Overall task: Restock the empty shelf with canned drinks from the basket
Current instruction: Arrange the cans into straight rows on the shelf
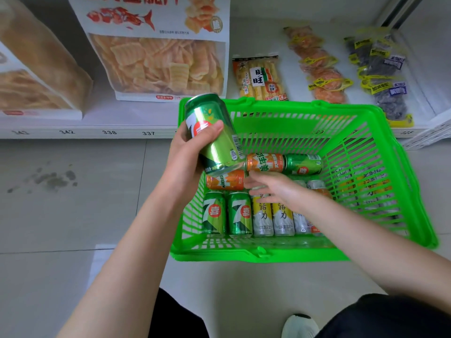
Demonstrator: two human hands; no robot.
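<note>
Canned drinks [262,215] lie in the green basket [256,256] on the floor [73,203], one green can [219,147] tilted above its rim, clamped in my left fingers [211,129], while my right fingers [255,184], apart and empty, reach toward an orange can [224,181], which I should grip round its middle.

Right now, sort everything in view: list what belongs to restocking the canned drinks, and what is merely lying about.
Job in hand: 7-Up can gripped by the left hand; right hand reaching into the green basket; two more 7-Up cans; Mirinda can; yellow cans.

Lying about: big crisp bag; rice cracker pack; orange snack strip; dark snack strip; white shoe.
</note>
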